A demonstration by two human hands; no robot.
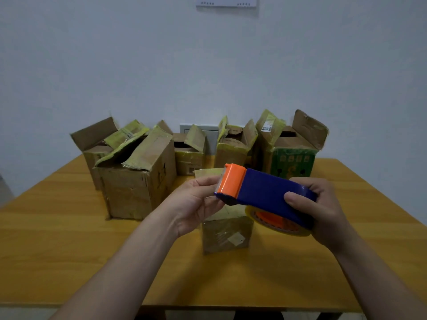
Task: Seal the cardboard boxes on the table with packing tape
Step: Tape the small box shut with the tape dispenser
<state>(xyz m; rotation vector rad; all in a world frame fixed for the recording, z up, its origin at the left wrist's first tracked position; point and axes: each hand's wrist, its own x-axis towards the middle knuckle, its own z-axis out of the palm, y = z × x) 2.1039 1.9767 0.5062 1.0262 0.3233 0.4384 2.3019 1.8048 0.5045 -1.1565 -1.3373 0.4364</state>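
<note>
Cardboard boxes [233, 153]: a row is stood on the table [69, 250] behind the small box [227, 234], all with flaps raised and none seen to be sealed.
Small box: it is set alone in front of the row, directly under the hands; its top is mostly hidden by them.
Large box [136, 181]: it is placed to the left of the small box and a little behind it, with its flaps gaping.
Green-printed box [293, 165]: it is found behind the small box, to the right.
Tape dispenser [265, 192]: it is held in the air just above the small box, orange head [233, 180] to the left, tape roll [277, 224] hanging beneath.
Right hand [323, 211]: it is wrapped round the blue body at its rear end.
Left hand [194, 202]: fingertips and thumb are pinched at the mouth of the orange head; the tape end itself cannot be made out.
Step in hand: the tape end is judged to be being freed, before any strip is laid.
Next move: a length must be drawn out, the small box's flaps pressed flat, and the tape stuck past one edge so that it can be run along the seam.
</note>
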